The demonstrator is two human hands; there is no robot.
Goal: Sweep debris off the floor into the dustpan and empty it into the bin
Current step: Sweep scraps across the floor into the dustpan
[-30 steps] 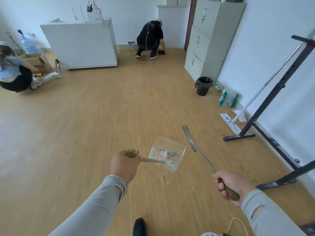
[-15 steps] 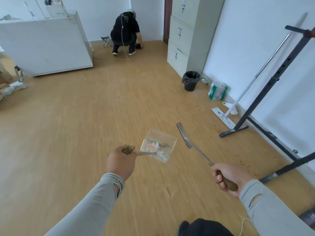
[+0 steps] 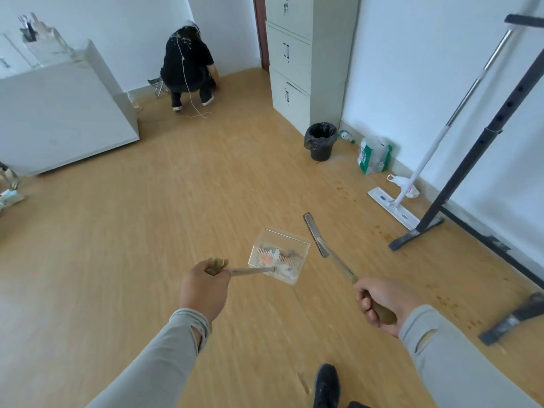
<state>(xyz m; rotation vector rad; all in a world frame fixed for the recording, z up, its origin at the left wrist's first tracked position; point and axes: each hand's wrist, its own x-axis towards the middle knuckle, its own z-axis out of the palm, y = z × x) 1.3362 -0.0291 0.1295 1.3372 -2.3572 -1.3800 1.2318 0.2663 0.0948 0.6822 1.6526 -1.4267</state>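
Observation:
My left hand [image 3: 204, 288] grips the olive handle of a clear plastic dustpan [image 3: 278, 254], held level above the wooden floor. Scraps of debris [image 3: 275, 257], some orange and white, lie inside the pan. My right hand [image 3: 379, 301] is closed on the olive grip of a thin broom [image 3: 316, 235], whose narrow dark head points up and away, just to the right of the pan. A black bin [image 3: 320, 141] lined with a black bag stands on the floor ahead, beside a grey cabinet.
Tall grey filing cabinet [image 3: 306, 63] behind the bin. A flat white mop [image 3: 394, 207] and a black metal rack [image 3: 459, 178] lean along the right wall, with a green-and-white bag [image 3: 374, 156]. A person in black [image 3: 188, 66] crouches at the back. White counter [image 3: 61, 113] stands at left.
The view has moved forward and turned right; the bin and cabinet are nearer and more central. Both hands keep the same hold on dustpan and broom. The person at far left has left the view.

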